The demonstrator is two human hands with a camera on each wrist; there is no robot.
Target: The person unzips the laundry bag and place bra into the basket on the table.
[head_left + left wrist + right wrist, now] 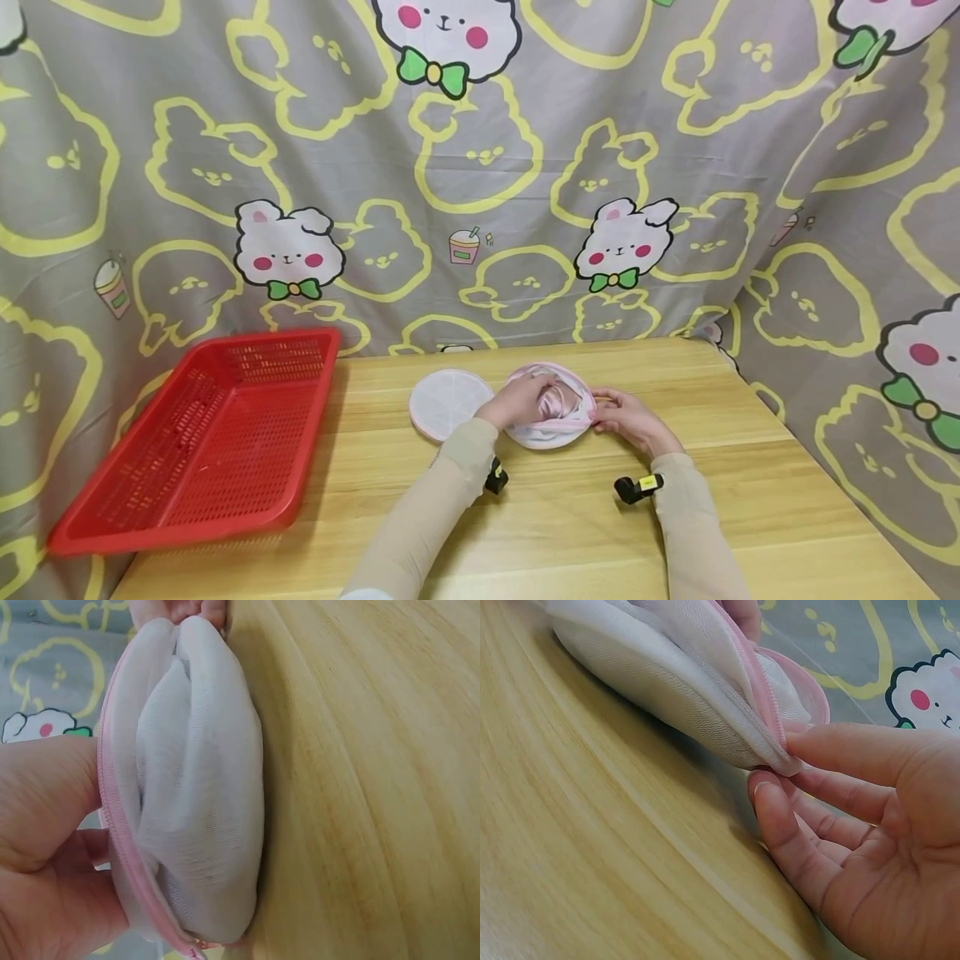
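A round white mesh laundry bag (551,435) with a pink zip lies unzipped on the table, its mouth open. Shiny pink fabric (557,403) shows inside it; what kind of item this is, I cannot tell. My left hand (519,402) reaches over the rim into the mouth, at the pink fabric, its fingertips hidden by the bag in the left wrist view. At the bag's right edge my right hand (628,419) pinches the rim by the zip, between thumb and fingers (776,814). A second flat round white mesh piece (448,403) with pink edging lies left of the bag.
A red plastic basket (217,518) stands at the table's left side. The wooden table (555,533) ends at a patterned curtain (510,275) behind and on the right. A small black camera is worn on each wrist.
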